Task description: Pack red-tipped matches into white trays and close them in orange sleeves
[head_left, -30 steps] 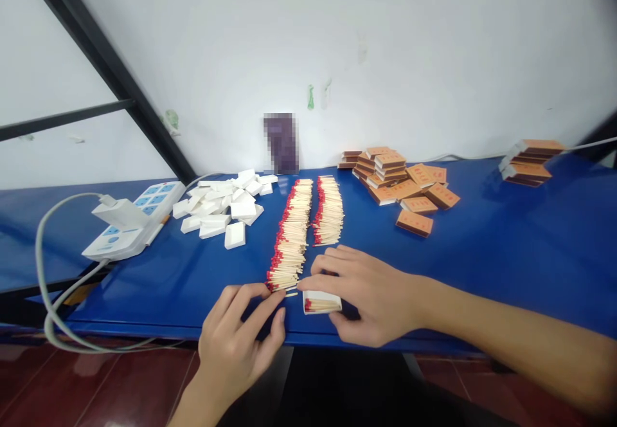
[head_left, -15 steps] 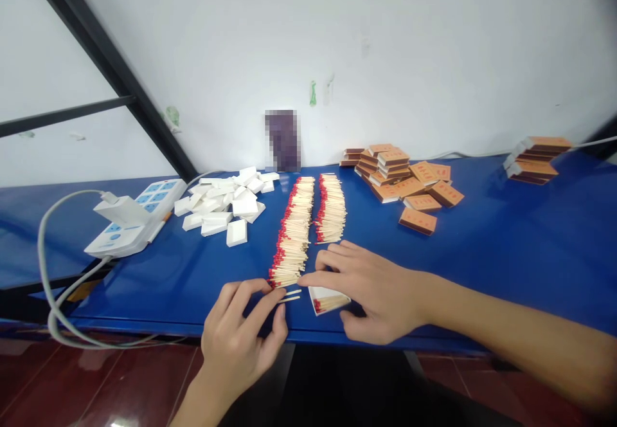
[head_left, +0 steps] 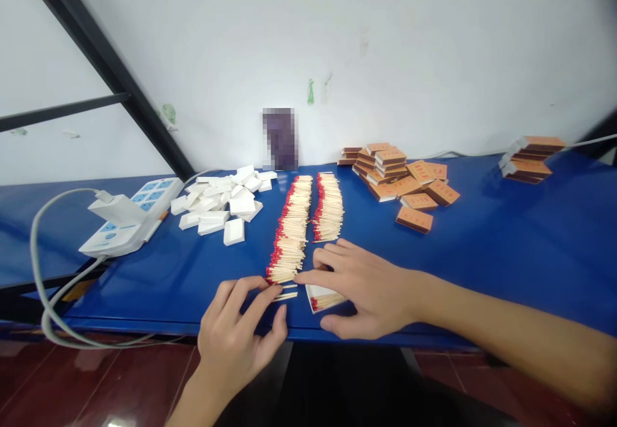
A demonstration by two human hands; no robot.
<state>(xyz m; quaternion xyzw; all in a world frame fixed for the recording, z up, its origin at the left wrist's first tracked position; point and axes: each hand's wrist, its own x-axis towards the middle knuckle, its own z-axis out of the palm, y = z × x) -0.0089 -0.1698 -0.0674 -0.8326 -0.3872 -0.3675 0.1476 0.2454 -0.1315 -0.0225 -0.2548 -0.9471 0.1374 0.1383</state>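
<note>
Two long rows of red-tipped matches point(head_left: 295, 224) lie across the blue table point(head_left: 506, 247). My right hand point(head_left: 359, 285) rests over a small white tray point(head_left: 324, 298) holding some matches, fingers curled round it and the forefinger pointing at the near end of the left row. My left hand point(head_left: 236, 340) sits at the table's front edge, fingertips pinching at a few loose matches point(head_left: 283, 296) beside that row's end.
A heap of empty white inner trays point(head_left: 226, 205) lies left of the rows. Orange matchbox sleeves point(head_left: 407, 186) are piled right of them, more point(head_left: 527, 159) at the far right. A white power strip point(head_left: 128, 218) with a grey cable sits at the left.
The white tray under my right hand has turned and tilted. A few loose matches now lie off the end of the left row by my left fingertips.
</note>
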